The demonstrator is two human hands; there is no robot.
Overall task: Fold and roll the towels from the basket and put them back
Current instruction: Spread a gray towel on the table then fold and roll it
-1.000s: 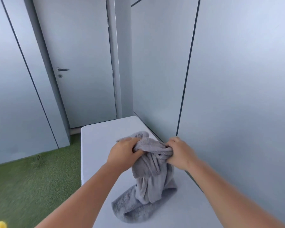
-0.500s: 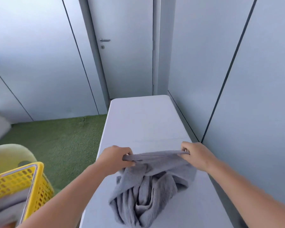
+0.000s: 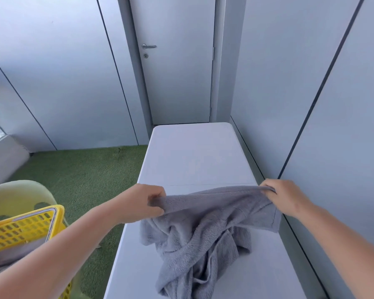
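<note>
Now that the left hand (image 3: 143, 202) and right hand (image 3: 283, 197) have drawn apart, each pinching a corner, the crumpled grey terry towel (image 3: 203, 229) hangs taut-edged, ready for spreading flat.

We see a white table (image 3: 194, 156) with its right edge along grey wall panels (image 3: 343, 104) and its far edge near a closed door (image 3: 177, 78). Left of it, green turf (image 3: 78, 169) covers the floor, with a pale green plastic seat (image 3: 15, 195) on it.
</note>
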